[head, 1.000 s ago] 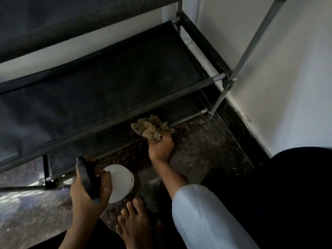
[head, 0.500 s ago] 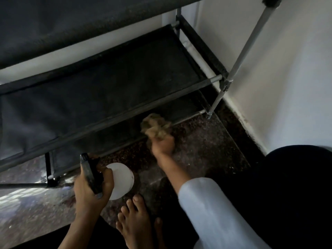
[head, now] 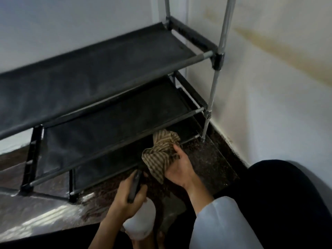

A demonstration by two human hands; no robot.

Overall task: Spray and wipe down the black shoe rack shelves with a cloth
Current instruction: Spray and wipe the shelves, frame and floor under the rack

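Right grip (head: 181, 166) bunched round one striped cloth (head: 162, 151); left grip (head: 129, 196) wrapped on one spray bottle (head: 140, 220). Three black shelves (head: 100, 69) on rack, cloth at 4 o'clock of lowest.

No legible text, labels or nos. anywhere in view.

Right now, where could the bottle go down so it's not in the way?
The dark floor between the rack's front leg and the wall looks bare. The shiny floor left of the rack also looks open. It's crowded in front, where the right hand grips the cloth and the left hand holds the bottle.
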